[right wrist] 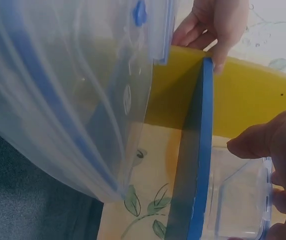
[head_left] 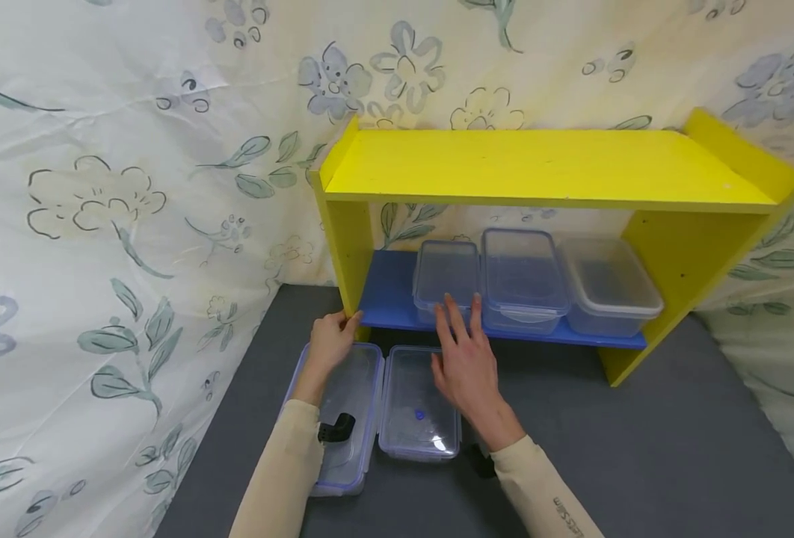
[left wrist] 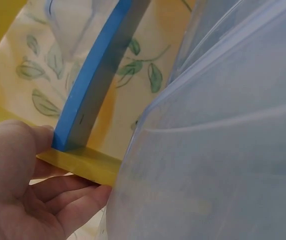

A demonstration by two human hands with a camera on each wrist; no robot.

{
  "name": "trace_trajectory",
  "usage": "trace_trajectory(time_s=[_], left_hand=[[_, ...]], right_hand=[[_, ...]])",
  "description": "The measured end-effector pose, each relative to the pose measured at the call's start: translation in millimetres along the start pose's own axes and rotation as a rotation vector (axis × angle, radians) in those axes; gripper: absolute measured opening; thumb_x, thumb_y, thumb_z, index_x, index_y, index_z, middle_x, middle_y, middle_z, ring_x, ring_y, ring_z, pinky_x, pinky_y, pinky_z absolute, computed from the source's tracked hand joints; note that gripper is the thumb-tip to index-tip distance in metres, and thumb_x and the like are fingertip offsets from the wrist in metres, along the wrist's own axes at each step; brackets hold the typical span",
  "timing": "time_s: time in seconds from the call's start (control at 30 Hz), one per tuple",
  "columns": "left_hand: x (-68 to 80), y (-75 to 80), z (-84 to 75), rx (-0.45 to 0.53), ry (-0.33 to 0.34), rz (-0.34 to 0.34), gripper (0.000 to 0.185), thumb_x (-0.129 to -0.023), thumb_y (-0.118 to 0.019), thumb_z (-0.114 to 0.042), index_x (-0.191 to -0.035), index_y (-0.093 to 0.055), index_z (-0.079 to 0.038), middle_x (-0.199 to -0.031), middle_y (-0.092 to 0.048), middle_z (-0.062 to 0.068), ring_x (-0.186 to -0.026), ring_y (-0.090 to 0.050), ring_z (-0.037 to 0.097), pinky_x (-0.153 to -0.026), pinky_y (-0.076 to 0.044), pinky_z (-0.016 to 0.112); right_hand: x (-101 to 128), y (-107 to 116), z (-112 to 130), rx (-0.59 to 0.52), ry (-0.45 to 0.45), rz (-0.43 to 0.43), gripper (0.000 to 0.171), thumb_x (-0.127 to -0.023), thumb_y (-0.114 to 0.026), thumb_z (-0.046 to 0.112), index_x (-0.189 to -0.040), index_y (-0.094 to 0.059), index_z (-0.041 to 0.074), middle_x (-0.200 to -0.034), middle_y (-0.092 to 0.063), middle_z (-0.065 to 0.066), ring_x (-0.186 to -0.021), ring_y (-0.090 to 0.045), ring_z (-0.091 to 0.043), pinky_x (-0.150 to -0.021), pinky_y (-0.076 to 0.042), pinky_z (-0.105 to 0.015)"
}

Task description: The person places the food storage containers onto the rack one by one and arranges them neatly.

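Clear container [head_left: 445, 278] on blue shelf [head_left: 386, 299], right grip [head_left: 466, 364] fingers straight, touching its front, left grip [head_left: 330, 340] holding yellow shelf leg [head_left: 350, 246], lidded box [head_left: 419, 403] under right grip.

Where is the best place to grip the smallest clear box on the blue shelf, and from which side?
Probably grip the smallest clear box by its front rim from the front: the yellow top board blocks reaching from above, a neighbouring box crowds its right side, and the right hand is already at that edge.

Right hand [head_left: 467, 366] covers part of the clear floor container [head_left: 416, 407] and the leftmost shelf container's [head_left: 445, 270] front; both forearms are cut off by the bottom edge
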State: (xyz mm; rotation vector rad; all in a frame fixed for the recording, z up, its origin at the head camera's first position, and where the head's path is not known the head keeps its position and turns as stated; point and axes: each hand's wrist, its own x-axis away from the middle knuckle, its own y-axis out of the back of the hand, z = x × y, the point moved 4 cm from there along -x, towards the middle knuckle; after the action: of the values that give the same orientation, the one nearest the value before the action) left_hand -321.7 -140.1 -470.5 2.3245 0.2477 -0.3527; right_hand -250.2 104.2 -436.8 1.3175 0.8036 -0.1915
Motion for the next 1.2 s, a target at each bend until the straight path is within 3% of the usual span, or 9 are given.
trace_trajectory(time_s=[0.2, 0.3, 0.37, 0.47, 0.8, 0.97, 1.1, 1.2], left_hand=[[0.4, 1.8, 0.3, -0.005, -0.012, 0.003, 0.037, -0.097, -0.059, -0.031, -0.067, -0.06, -0.009, -0.054, -0.049, 0.002, -0.048, -0.043, 0.017, -0.047, -0.032, 0.028], [-0.5, -1.1, -0.2, -0.001, -0.025, 0.009, 0.037, -0.097, -0.058, -0.031, -0.068, -0.061, -0.008, -0.054, -0.05, 0.002, -0.048, -0.043, 0.016, -0.047, -0.032, 0.028], [-0.6, -2.0, -0.3, 0.003, -0.023, 0.014, 0.037, -0.097, -0.058, -0.031, -0.068, -0.061, -0.008, -0.054, -0.049, 0.002, -0.048, -0.043, 0.016, -0.046, -0.032, 0.028], [-0.3, -1.8, -0.3, 0.008, -0.015, 0.018, 0.036, -0.097, -0.059, -0.031, -0.068, -0.061, -0.009, -0.054, -0.048, 0.001, -0.047, -0.042, 0.015, -0.046, -0.031, 0.027], [1.3, 3.1, 1.5, 0.011, -0.008, 0.008, 0.036, -0.097, -0.059, -0.031, -0.071, -0.064, -0.007, -0.054, -0.049, 0.002, -0.046, -0.042, 0.015, -0.046, -0.031, 0.028], [2.3, 0.0, 1.5, 0.014, -0.005, 0.034, 0.037, -0.097, -0.058, -0.031, -0.071, -0.064, -0.006, -0.054, -0.051, 0.002, -0.047, -0.043, 0.015, -0.046, -0.033, 0.027], [1.9, 1.5, 0.7, 0.01, -0.009, 0.012, 0.036, -0.097, -0.059, -0.03, -0.071, -0.065, -0.006, -0.055, -0.052, 0.003, -0.048, -0.044, 0.015, -0.046, -0.033, 0.027], [1.2, 3.8, 0.9, 0.007, -0.011, 0.002, 0.035, -0.097, -0.06, -0.03, -0.07, -0.065, -0.008, -0.055, -0.051, 0.002, -0.048, -0.044, 0.016, -0.046, -0.033, 0.028]], right_hand=[[-6, -3, -5, -0.031, -0.01, 0.025, 0.083, -0.077, -0.079, 0.023, -0.148, -0.039, 0.009, -0.156, -0.034, -0.011, -0.146, -0.019, -0.047, -0.056, -0.054, -0.034], [-6, -5, -11, -0.045, -0.03, 0.042, 0.084, -0.078, -0.078, 0.023, -0.15, -0.036, 0.011, -0.158, -0.031, -0.008, -0.148, -0.016, -0.045, -0.04, -0.039, -0.027], [-6, -6, -13, -0.056, -0.039, 0.052, 0.084, -0.079, -0.077, 0.022, -0.151, -0.035, 0.012, -0.159, -0.03, -0.007, -0.148, -0.015, -0.044, -0.037, -0.029, -0.023], [-7, -7, -15, -0.064, -0.045, 0.057, 0.083, -0.079, -0.076, 0.023, -0.151, -0.034, 0.013, -0.159, -0.029, -0.006, -0.149, -0.015, -0.043, -0.037, -0.023, -0.021], [-10, -10, -14, -0.075, -0.022, 0.068, 0.083, -0.082, -0.074, 0.026, -0.152, -0.032, 0.012, -0.161, -0.025, -0.008, -0.149, -0.012, -0.043, -0.038, -0.027, -0.022], [-3, -3, -18, -0.152, -0.036, -0.021, 0.086, -0.081, -0.075, 0.019, -0.153, -0.029, 0.012, -0.162, -0.019, -0.011, -0.149, -0.016, -0.041, -0.04, -0.026, -0.023], [5, 6, -17, -0.286, -0.053, -0.178, 0.076, -0.08, -0.071, 0.011, -0.148, -0.038, 0.006, -0.157, -0.031, -0.017, -0.139, -0.038, -0.042, -0.049, -0.047, -0.038], [11, 10, -15, -0.365, -0.082, -0.263, 0.059, -0.08, -0.068, 0.009, -0.137, -0.051, 0.002, -0.14, -0.051, -0.019, -0.114, -0.06, -0.037, -0.065, -0.054, -0.048]])
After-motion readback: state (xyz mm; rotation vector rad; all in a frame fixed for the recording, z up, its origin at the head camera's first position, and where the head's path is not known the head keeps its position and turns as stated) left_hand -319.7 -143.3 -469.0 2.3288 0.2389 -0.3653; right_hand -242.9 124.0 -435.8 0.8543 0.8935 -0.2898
